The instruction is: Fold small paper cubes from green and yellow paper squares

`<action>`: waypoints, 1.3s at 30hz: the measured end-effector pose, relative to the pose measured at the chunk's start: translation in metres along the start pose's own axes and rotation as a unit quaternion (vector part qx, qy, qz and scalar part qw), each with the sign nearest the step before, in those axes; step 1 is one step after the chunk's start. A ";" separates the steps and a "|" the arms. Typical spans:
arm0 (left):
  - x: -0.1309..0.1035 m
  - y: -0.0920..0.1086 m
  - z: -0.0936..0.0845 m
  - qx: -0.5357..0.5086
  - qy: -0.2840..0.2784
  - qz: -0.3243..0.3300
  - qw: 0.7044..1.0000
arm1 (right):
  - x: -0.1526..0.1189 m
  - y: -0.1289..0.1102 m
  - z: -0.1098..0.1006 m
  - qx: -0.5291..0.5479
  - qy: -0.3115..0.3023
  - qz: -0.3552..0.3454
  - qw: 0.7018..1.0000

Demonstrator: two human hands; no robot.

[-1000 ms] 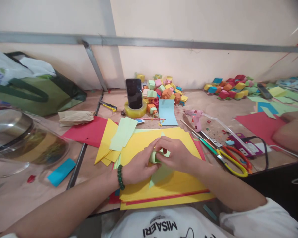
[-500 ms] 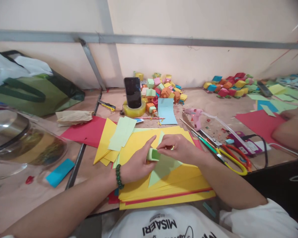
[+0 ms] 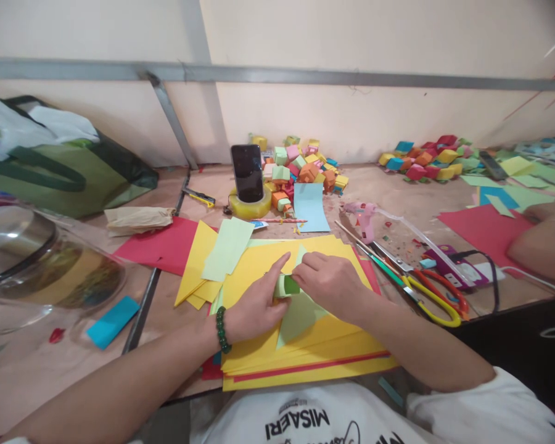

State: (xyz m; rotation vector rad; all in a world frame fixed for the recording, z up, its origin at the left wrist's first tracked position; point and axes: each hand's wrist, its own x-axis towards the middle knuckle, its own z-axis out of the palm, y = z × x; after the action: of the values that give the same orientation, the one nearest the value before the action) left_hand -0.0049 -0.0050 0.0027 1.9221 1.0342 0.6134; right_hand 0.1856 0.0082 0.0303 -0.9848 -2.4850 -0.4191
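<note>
Yellow sheets (image 3: pixel 254 354) leave near-edge room; the left hand (image 3: pixel 258 305) grips folded green paper (image 3: pixel 285 286), the right hand's (image 3: pixel 330 282) hold unclear.

Left hand (image 3: pixel 254 308): over the yellow paper stack (image 3: pixel 305 364), digits parted in a grasp, one extended.
Left forearm (image 3: pixel 139 373): slants inward, wrist at the stack's left edge.
Right hand (image 3: pixel 330 283): above the stack, fingers bent, tips near the left.
Right forearm (image 3: pixel 420 339): crosses the stack's right edge.
</note>
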 end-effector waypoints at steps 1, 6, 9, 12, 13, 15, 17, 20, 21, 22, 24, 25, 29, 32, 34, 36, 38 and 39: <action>0.000 0.000 0.000 0.002 0.001 0.002 1.000 | 0.000 0.000 0.000 -0.003 0.002 -0.002 1.000; -0.001 0.001 0.002 0.011 -0.006 0.010 1.000 | 0.002 -0.001 0.002 -0.020 0.009 -0.025 0.999; -0.001 0.001 0.002 0.009 -0.010 0.015 1.000 | 0.002 -0.002 0.004 -0.018 0.009 -0.020 1.000; -0.001 -0.001 0.003 0.017 -0.009 0.025 1.000 | 0.002 -0.002 0.004 0.003 0.002 0.001 1.000; -0.001 -0.001 0.003 0.021 -0.008 0.030 0.999 | 0.002 -0.002 0.003 0.010 -0.002 0.006 1.000; -0.001 0.000 0.004 0.028 -0.010 0.039 0.999 | 0.002 -0.002 0.003 0.018 0.003 -0.001 1.000; -0.001 0.002 0.003 0.035 -0.015 0.039 0.999 | 0.003 -0.003 0.003 0.015 0.024 -0.025 0.999; -0.002 0.005 0.002 0.028 -0.020 0.035 0.999 | 0.004 -0.003 0.005 -0.003 0.046 -0.044 0.998; -0.002 0.005 0.001 0.022 -0.019 0.039 0.999 | 0.004 -0.002 0.006 -0.007 0.047 -0.042 0.998; -0.002 0.005 0.001 0.016 -0.018 0.042 0.999 | 0.005 -0.002 0.007 -0.006 0.047 -0.038 0.998; -0.002 0.004 0.001 0.009 -0.018 0.045 0.999 | 0.005 -0.001 0.006 0.004 0.041 -0.028 0.999; -0.002 0.003 0.001 0.008 -0.019 0.045 0.999 | 0.005 0.000 0.006 0.011 0.038 -0.028 0.999; -0.002 0.001 0.000 0.009 -0.031 0.048 0.998 | 0.005 0.000 0.005 0.016 0.028 -0.050 0.998; -0.003 0.003 -0.001 0.017 -0.039 0.038 0.998 | 0.006 0.000 0.008 0.006 0.026 -0.056 0.998; -0.003 0.004 -0.003 0.015 -0.039 0.039 0.998 | 0.007 0.001 0.009 -0.002 0.027 -0.050 0.998; -0.004 0.003 -0.004 0.004 -0.031 0.053 0.998 | 0.008 0.003 0.010 -0.002 0.026 -0.044 0.999; -0.004 -0.001 -0.004 -0.011 -0.021 0.066 0.998 | 0.007 0.005 0.010 0.012 0.017 -0.031 0.999; -0.004 -0.003 -0.004 -0.019 -0.019 0.069 0.997 | 0.007 0.006 0.010 0.026 0.009 -0.022 0.999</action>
State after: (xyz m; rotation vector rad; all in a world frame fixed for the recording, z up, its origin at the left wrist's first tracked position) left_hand -0.0110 -0.0061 0.0021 1.9751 0.8647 0.6660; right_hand 0.1826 0.0201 0.0257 -0.9028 -2.4927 -0.3750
